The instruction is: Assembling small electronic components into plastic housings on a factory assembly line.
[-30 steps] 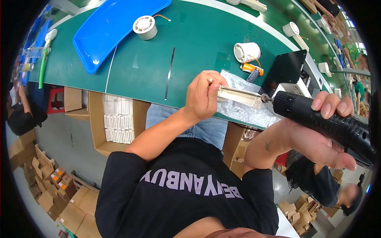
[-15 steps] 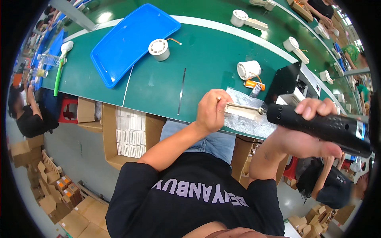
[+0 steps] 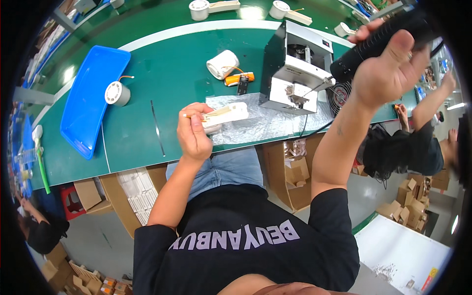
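Observation:
My left hand [image 3: 194,140] grips a long white plastic handle piece [image 3: 232,113] with a thin wire at its near end, its hollow side facing up. In my raised right hand [image 3: 378,81] is a black electric screwdriver [image 3: 364,51]. Its thin bit points down to the left, close to the front of a black-and-white screw feeder [image 3: 302,73]; whether they touch I cannot tell. A silvery plastic sheet [image 3: 255,129] lies under the handle piece and the feeder. Behind it stands a white round fan head [image 3: 222,65] beside an orange battery [image 3: 239,78].
A blue tray [image 3: 81,113] lies on the green table at left, another fan head [image 3: 118,93] at its edge. A thin dark strip [image 3: 157,128] and a green-handled fan [image 3: 42,164] are on the table. Open cartons stand below the front edge. Several assemblies line the far belt.
The screwdriver has left the handle piece and moved up and right to the screw feeder. My left hand still holds the piece, now tilted hollow side up. The view has shifted right.

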